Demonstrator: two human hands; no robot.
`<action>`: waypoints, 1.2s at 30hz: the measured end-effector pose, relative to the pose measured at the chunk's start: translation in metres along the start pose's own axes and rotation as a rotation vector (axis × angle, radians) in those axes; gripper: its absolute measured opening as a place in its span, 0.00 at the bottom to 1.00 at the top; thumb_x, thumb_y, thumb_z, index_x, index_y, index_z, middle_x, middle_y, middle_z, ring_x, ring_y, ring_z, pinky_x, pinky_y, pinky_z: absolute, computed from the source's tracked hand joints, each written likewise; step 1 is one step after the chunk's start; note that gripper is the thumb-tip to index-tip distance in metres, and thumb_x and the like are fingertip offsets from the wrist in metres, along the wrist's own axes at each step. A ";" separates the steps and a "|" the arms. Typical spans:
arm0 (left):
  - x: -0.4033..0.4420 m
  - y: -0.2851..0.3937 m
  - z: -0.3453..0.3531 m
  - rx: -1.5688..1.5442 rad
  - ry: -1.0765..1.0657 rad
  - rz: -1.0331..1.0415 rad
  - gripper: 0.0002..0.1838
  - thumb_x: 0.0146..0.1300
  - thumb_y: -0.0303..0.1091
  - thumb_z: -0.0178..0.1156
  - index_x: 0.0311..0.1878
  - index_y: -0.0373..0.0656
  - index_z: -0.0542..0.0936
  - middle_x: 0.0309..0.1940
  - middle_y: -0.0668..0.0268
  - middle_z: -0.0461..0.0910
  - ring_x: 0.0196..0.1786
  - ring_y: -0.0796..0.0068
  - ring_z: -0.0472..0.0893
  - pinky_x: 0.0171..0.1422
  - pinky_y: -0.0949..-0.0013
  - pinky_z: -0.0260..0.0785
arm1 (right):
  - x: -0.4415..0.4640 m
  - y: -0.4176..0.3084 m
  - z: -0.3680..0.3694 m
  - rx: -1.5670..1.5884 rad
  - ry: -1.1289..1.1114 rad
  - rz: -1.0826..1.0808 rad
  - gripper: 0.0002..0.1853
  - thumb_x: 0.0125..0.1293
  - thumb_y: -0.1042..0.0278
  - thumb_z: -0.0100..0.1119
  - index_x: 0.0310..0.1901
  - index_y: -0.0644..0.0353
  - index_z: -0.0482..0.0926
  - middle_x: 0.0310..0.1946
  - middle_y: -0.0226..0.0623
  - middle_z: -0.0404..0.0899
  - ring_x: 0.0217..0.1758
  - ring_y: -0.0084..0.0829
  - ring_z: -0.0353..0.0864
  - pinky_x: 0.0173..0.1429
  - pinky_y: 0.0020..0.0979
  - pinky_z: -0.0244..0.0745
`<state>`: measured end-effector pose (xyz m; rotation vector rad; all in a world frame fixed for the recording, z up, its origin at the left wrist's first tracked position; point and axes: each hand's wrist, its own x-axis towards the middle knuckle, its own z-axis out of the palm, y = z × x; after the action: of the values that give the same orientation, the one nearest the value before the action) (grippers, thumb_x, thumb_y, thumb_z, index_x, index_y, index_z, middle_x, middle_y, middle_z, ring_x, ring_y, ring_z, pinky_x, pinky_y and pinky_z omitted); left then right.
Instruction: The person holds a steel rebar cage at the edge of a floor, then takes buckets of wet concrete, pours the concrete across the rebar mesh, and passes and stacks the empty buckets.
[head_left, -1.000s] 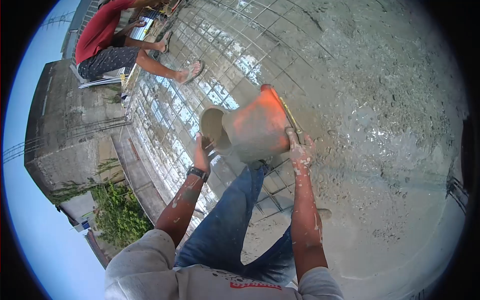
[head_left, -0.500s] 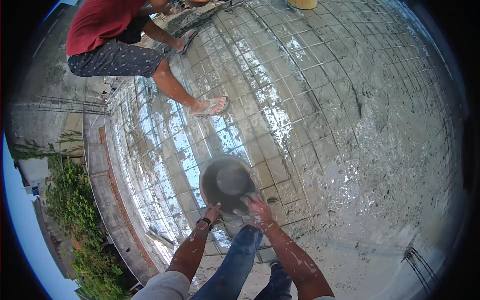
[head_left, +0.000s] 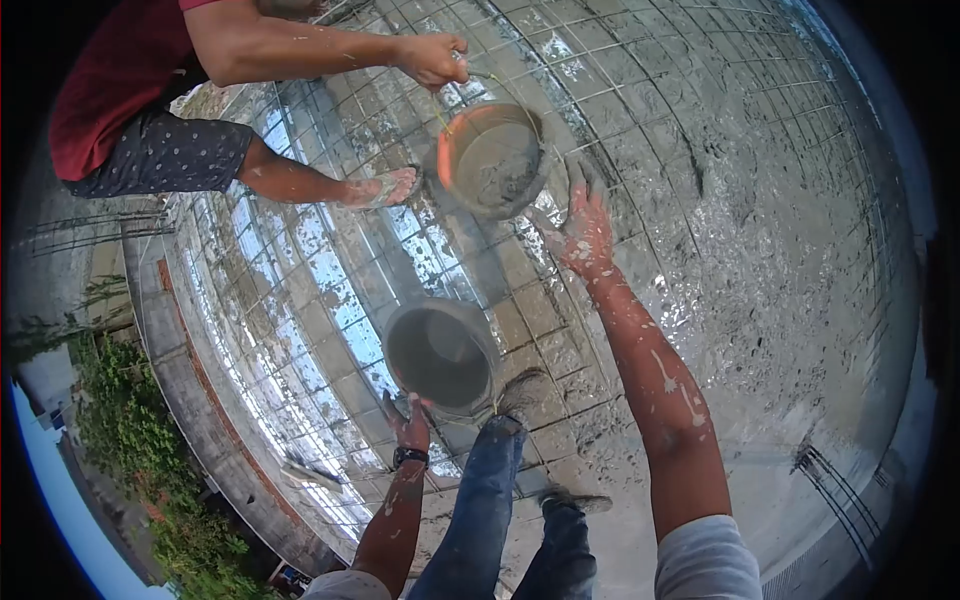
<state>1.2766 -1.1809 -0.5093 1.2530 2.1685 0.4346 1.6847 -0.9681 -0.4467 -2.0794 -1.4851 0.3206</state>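
Near the hands [head_left: 408, 428] [head_left: 585, 232] are 2 grey-smeared buckets [head_left: 408, 345] [head_left: 449, 152], 1 part-orange.

Outdoor site in daylight. Wet grey concrete [head_left: 790, 290] covers the floor's right side, with bright glints on its surface. At left, a steel mesh [head_left: 345, 262] lies exposed over pale, spattered strips [head_left: 352, 320]. A grey ledge [head_left: 205, 400] borders the left edge; green foliage [head_left: 130, 420] and blue sky [head_left: 42, 490] show beyond. Bare rods [head_left: 838, 495] project at near right.
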 end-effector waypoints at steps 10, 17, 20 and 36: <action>0.062 0.120 0.218 -0.810 -0.537 -0.404 0.22 0.65 0.48 0.51 0.55 0.44 0.72 0.47 0.63 0.75 0.51 0.73 0.75 0.56 0.66 0.67 | -0.043 0.057 0.068 0.309 -0.579 0.200 0.37 0.52 0.39 0.60 0.55 0.64 0.73 0.57 0.52 0.71 0.62 0.47 0.69 0.65 0.40 0.64; -0.019 0.151 0.215 -1.103 -0.630 -0.654 0.25 0.64 0.56 0.44 0.48 0.43 0.74 0.36 0.62 0.76 0.39 0.66 0.78 0.44 0.61 0.76 | -0.227 0.092 -0.006 0.358 -0.487 0.367 0.39 0.57 0.32 0.52 0.56 0.62 0.74 0.57 0.50 0.72 0.62 0.45 0.69 0.68 0.37 0.61; -0.060 0.142 0.199 -0.745 -0.604 -0.502 0.22 0.60 0.51 0.53 0.45 0.40 0.74 0.32 0.62 0.76 0.31 0.66 0.78 0.36 0.65 0.76 | -0.283 0.082 -0.074 0.395 -0.371 0.474 0.40 0.50 0.36 0.64 0.56 0.63 0.73 0.54 0.48 0.74 0.58 0.42 0.72 0.65 0.36 0.65; -0.699 0.079 0.264 0.359 -1.161 0.095 0.14 0.57 0.25 0.55 0.48 0.37 0.76 0.42 0.57 0.79 0.40 0.67 0.81 0.39 0.65 0.77 | -0.857 0.271 -0.182 0.394 0.682 1.008 0.12 0.58 0.58 0.62 0.35 0.58 0.78 0.28 0.41 0.78 0.31 0.38 0.77 0.38 0.36 0.71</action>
<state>1.7644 -1.7486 -0.4410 1.3013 1.1915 -0.5732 1.6821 -1.8778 -0.5579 -2.1141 0.0763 0.1999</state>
